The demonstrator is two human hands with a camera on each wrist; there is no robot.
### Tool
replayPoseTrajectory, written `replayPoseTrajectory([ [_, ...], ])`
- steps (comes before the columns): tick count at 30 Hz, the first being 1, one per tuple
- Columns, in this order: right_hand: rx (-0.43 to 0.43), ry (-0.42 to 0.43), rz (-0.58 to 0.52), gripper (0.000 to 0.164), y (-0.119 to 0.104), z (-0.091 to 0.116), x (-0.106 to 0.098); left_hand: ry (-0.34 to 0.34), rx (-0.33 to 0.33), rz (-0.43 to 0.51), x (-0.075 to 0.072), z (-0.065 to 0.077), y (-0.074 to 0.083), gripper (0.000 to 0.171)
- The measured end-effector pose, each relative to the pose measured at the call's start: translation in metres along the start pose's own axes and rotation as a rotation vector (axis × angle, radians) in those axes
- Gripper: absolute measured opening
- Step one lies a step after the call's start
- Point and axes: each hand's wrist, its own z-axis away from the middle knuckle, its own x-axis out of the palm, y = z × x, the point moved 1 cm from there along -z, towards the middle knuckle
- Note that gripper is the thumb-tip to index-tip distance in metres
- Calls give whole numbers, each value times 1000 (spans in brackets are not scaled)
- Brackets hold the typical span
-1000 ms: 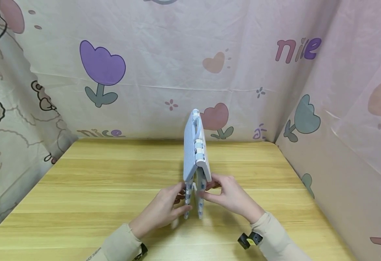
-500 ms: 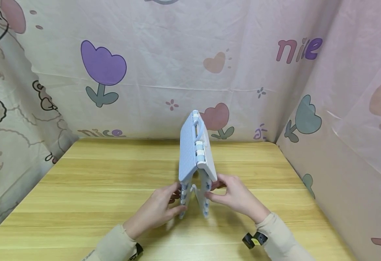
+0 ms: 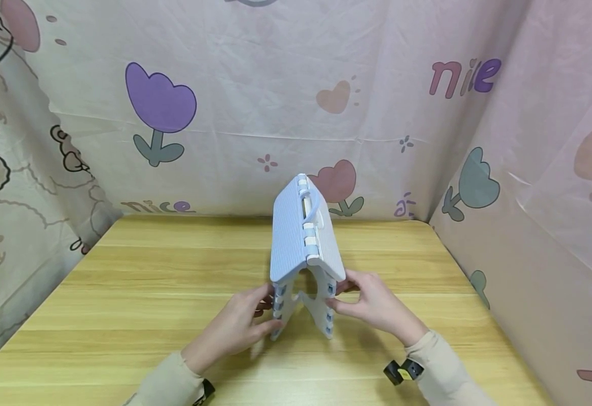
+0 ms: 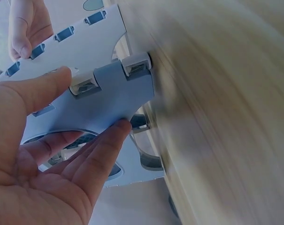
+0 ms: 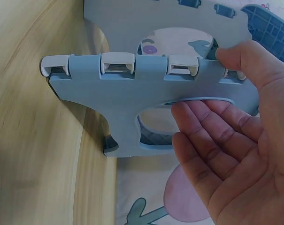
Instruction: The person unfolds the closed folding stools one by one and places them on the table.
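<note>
A light-blue and white plastic folding stool [image 3: 291,231] stands on the table, partly unfolded. Its two top halves slope down from the hinged middle like a roof, and a loop handle [image 3: 312,206] sits on that ridge. My left hand [image 3: 235,324] pinches the left leg panel, thumb on the hinged edge and fingers against the outer face, as the left wrist view shows on the blue panel [image 4: 113,86]. On the other side, my right hand [image 3: 377,304] holds the right leg panel [image 5: 123,91] likewise, its fingertips by the oval cut-out. The legs stand apart with a gap between them.
The wooden table [image 3: 174,270] reaches back to a printed cloth curtain [image 3: 255,101], which also hangs along both sides. A small black device [image 3: 402,371] is worn at the right wrist, and another [image 3: 204,392] at the left.
Both hands have moved apart, drawing the leg panels outward. The stool has spread from nearly flat to a wider roof shape, and its top halves slope more.
</note>
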Motion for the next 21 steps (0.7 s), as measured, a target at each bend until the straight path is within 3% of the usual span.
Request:
replayPoseTrajectory([
  [9,-22,14,15,40,3,5,-5,-8,-22,33,-3,3,0,51],
  [21,-23,1,-11,43,-1,2,-1,-29,-46,-52,-7,6,-2,58],
])
